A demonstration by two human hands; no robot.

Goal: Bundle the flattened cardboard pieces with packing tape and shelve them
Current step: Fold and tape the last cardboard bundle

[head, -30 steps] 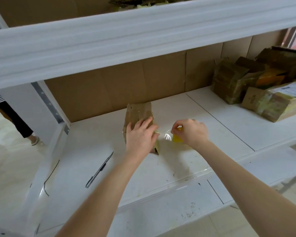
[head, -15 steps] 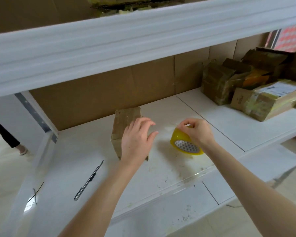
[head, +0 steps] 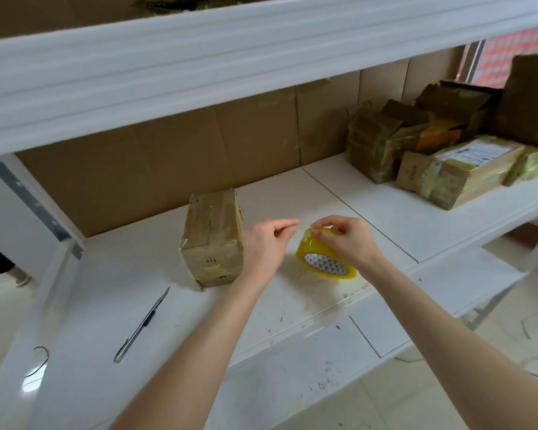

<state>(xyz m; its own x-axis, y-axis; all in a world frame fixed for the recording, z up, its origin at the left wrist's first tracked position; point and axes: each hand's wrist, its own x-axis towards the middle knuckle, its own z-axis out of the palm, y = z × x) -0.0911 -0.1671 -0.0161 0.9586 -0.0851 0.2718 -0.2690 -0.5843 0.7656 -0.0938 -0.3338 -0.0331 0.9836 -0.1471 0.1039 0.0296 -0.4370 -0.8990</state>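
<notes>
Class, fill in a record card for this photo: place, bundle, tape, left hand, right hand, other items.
place: white shelf backed with cardboard
bundle: taped cardboard bundle standing on end on the shelf
tape: yellow tape roll, held tilted, right of the bundle
left: left hand, fingers pinching what looks like the tape end
right: right hand grips the roll from above
other: pen-like tool lying front left; more taped bundles far right
</notes>
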